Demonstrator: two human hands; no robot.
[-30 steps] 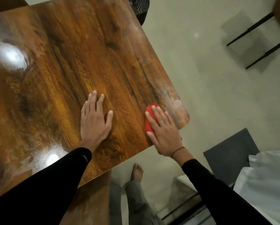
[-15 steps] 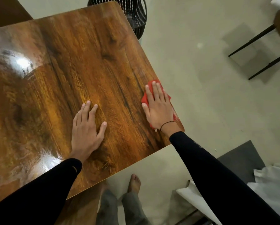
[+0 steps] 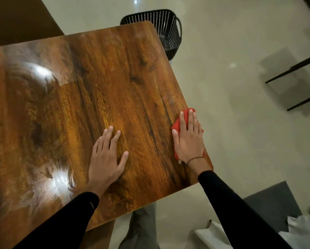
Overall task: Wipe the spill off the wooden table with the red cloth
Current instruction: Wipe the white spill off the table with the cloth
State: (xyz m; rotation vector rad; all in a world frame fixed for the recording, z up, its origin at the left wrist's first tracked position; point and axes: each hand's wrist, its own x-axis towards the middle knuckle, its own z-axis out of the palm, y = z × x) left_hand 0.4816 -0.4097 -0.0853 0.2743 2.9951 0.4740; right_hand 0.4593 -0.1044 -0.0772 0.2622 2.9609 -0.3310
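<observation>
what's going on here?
A person is wiping a glossy wooden table. The right hand presses a crumpled red cloth flat near the table's right edge, fingers straight. The left hand rests flat on the tabletop, bracing. No distinct spill is visible. A black perforated plastic basket stands on the floor beyond the table's far corner.

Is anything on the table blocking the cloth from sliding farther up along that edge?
Nothing visible does. The right hand presses the red cloth flat near the wooden table edge; the wood ahead is bare. The left hand rests off to the side.
</observation>
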